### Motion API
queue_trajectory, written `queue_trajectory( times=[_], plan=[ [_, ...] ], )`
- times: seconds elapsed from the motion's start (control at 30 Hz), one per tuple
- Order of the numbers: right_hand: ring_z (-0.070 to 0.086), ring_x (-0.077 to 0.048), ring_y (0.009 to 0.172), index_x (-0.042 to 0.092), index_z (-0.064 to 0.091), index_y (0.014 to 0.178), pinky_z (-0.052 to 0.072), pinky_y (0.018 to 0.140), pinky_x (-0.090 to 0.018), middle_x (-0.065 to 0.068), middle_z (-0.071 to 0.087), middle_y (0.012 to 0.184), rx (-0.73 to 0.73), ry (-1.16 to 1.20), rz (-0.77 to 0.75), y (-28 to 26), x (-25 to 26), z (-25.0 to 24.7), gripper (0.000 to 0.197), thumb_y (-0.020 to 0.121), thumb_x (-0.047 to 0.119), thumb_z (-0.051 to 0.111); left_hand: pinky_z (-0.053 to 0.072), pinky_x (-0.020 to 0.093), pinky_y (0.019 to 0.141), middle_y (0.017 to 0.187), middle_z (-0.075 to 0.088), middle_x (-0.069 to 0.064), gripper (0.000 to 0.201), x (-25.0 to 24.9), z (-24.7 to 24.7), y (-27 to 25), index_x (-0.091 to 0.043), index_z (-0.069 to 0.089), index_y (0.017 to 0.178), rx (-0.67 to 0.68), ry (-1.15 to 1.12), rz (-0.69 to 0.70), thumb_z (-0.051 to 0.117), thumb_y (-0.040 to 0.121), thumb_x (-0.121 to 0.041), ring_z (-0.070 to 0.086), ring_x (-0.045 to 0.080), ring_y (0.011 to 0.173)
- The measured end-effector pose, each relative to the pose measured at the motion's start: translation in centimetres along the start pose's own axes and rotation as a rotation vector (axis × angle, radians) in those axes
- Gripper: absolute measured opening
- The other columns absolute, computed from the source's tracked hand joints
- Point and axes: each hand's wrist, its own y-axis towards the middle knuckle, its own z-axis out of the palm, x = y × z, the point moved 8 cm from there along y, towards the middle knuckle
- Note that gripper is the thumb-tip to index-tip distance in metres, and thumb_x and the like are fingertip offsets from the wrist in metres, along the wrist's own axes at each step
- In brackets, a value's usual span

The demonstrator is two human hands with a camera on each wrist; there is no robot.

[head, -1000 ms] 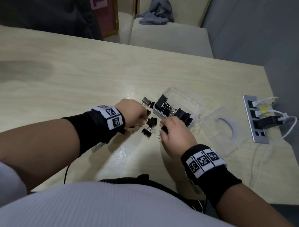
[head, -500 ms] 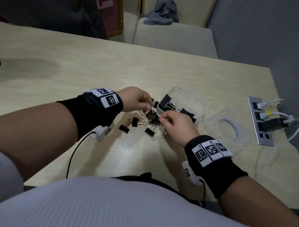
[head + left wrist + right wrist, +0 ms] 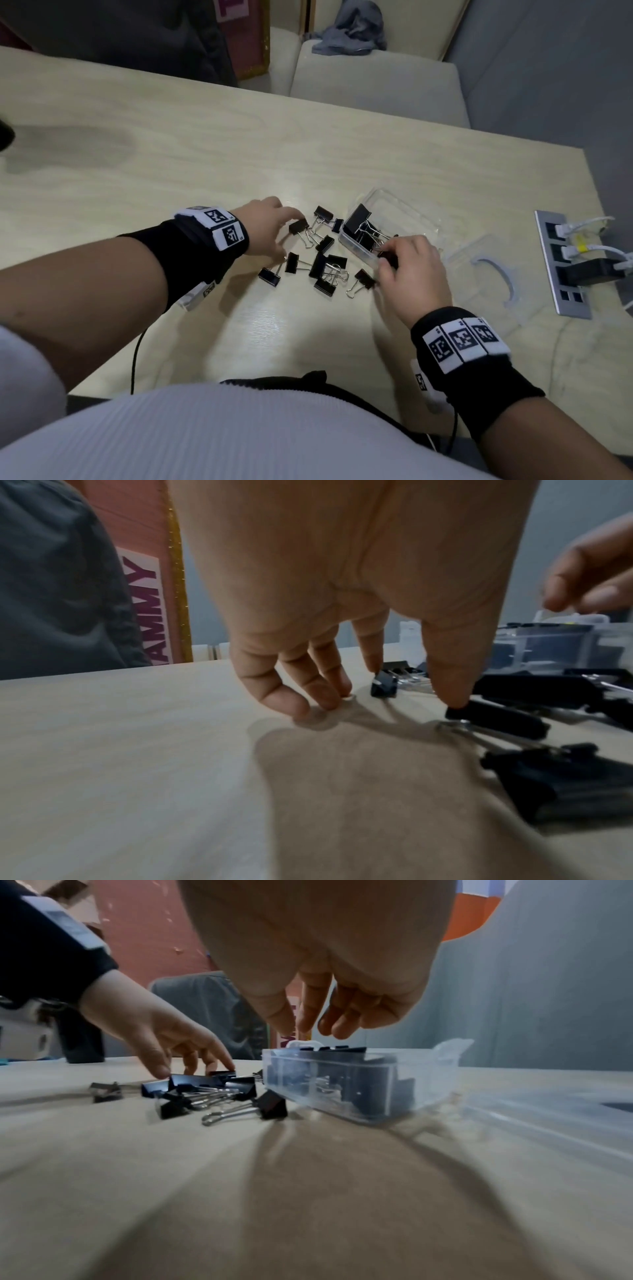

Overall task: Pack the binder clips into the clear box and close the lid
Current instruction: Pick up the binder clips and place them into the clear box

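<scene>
A clear box sits open on the table with several black binder clips inside. Its clear lid lies flat to the right. Several loose clips are scattered left of the box. My left hand reaches down onto them: the index fingertip touches one clip and the thumb rests on another clip. My right hand hovers over the box's near end, thumb and index close together with nothing showing between them.
A recessed power strip with white plugs and a black adapter sits at the table's right edge. Cream chairs stand beyond the far edge, one with a grey cloth on it. A black cable hangs at the near edge.
The hands, together on one clip half a second ago, have parted. My right hand moved right, over the box. My left hand dropped to the loose clips on the table.
</scene>
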Motion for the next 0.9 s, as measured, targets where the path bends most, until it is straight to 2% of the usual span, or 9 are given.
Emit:
queue_trajectory(
  times=[0.17,0.3,0.37,0.47,0.53,0.67,0.77,0.83,0.9],
  plan=[
    [0.044,-0.028,0.114,0.02,0.062,0.109,0.034,0.096,-0.042,-0.007,0.053,0.118,-0.09,0.019,0.179,-0.1,-3.7,-2.0,0.022,0.09,0.027,0.055,0.052,0.043,0.091,0.129,0.05,0.003,0.06,-2.2,-0.3,0.5,-0.032,0.043,0.136,-0.084,0.043,0.059,0.064,0.079,-0.033,0.054,0.025,0.112],
    [0.043,-0.026,0.117,0.019,0.059,0.115,0.034,0.098,-0.041,-0.004,0.052,0.123,-0.022,0.02,0.159,-0.3,-5.0,-1.8,0.026,0.091,0.028,0.054,0.049,0.043,0.093,0.149,0.034,-0.003,0.069,-3.8,-0.9,1.1,-0.031,0.031,0.145,-0.131,0.133,0.141,0.062,0.083,-0.028,0.042,0.026,0.127],
    [0.044,-0.024,0.116,0.019,0.058,0.116,0.035,0.098,-0.04,-0.003,0.051,0.123,-0.006,0.011,0.134,-0.5,-4.9,-1.4,0.027,0.09,0.026,0.055,0.05,0.041,0.09,0.152,0.031,-0.008,0.063,-4.6,-0.7,1.3,-0.033,0.036,0.143,-0.092,0.197,0.182,0.061,0.085,-0.032,0.042,0.026,0.127],
    [0.046,-0.023,0.11,0.018,0.06,0.109,0.036,0.097,-0.04,-0.002,0.053,0.116,-0.105,0.013,0.08,-1.0,-3.6,-2.0,0.023,0.087,0.02,0.058,0.052,0.042,0.085,0.135,0.047,-0.003,0.044,-5.1,-0.6,1.6,-0.03,0.05,0.128,-0.08,0.219,0.195,0.061,0.086,-0.034,0.051,0.027,0.113],
    [0.049,-0.023,0.102,0.017,0.062,0.102,0.04,0.091,-0.04,-0.003,0.055,0.108,-0.118,0.034,-0.083,-1.4,-1.1,-1.7,0.019,0.084,0.015,0.06,0.053,0.041,0.082,0.12,0.054,0.003,0.031,-5.3,-0.7,1.4,-0.024,0.055,0.118,-0.091,0.213,0.188,0.055,0.089,-0.034,0.056,0.027,0.103],
    [0.054,-0.03,0.099,0.014,0.062,0.106,0.048,0.084,-0.045,-0.007,0.062,0.11,0.129,-0.048,-0.48,-3.4,4.9,2.5,0.027,0.08,0.012,0.061,0.054,0.041,0.078,0.113,0.054,0.004,0.027,-5.3,-0.6,1.0,-0.019,0.058,0.107,-0.078,0.213,0.164,0.058,0.083,-0.03,0.058,0.029,0.097],
    [0.036,-0.034,0.129,0.025,0.041,0.137,0.037,0.102,-0.053,-0.004,0.039,0.147,0.383,-0.209,-0.396,-4.2,5.3,6.0,0.055,0.086,0.032,0.059,0.053,0.04,0.082,0.12,0.053,0.002,0.041,-5.6,-0.4,0.7,-0.021,0.056,0.115,-0.07,0.19,0.175,0.065,0.075,-0.029,0.057,0.029,0.102],
    [0.024,-0.037,0.136,0.029,0.031,0.142,0.029,0.105,-0.054,0.0,0.022,0.156,0.422,-0.289,-0.327,-4.4,4.8,6.9,0.058,0.089,0.036,0.055,0.052,0.036,0.082,0.123,0.052,0.002,0.054,-5.7,0.0,0.4,-0.025,0.05,0.126,-0.042,0.163,0.177,0.066,0.074,-0.027,0.058,0.03,0.105],
    [0.029,-0.038,0.132,0.025,0.039,0.136,0.031,0.103,-0.053,-0.003,0.021,0.156,0.4,-0.329,-0.327,-4.3,4.7,7.0,0.05,0.089,0.031,0.055,0.052,0.036,0.081,0.121,0.051,0.004,0.052,-5.7,0.5,0.2,-0.027,0.05,0.126,-0.001,0.147,0.17,0.065,0.076,-0.024,0.059,0.03,0.103]
  ],
)
